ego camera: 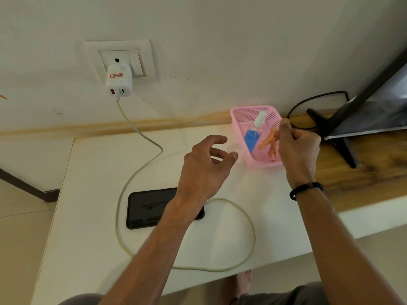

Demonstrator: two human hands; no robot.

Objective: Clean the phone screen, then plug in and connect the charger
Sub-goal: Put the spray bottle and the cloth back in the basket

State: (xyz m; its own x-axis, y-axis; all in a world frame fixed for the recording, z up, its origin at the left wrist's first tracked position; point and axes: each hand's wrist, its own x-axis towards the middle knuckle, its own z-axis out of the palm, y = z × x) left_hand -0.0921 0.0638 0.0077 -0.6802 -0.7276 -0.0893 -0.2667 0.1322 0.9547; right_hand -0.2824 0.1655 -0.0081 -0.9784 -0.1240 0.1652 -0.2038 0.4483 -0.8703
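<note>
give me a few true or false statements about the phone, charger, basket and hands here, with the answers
1. The charger is plugged into the wall socket. True.
2. The phone stands upright in the pink basket. False: it lies flat on the white table, screen up, apart from the basket.
3. The right hand pinches an orange cloth over the basket. True.
4. The left hand grips the spray bottle. False: it hovers above the table with loosely curled fingers and holds nothing; the bottle lies in the basket.
5. The cable hangs from the charger and loops across the table. True.
</note>
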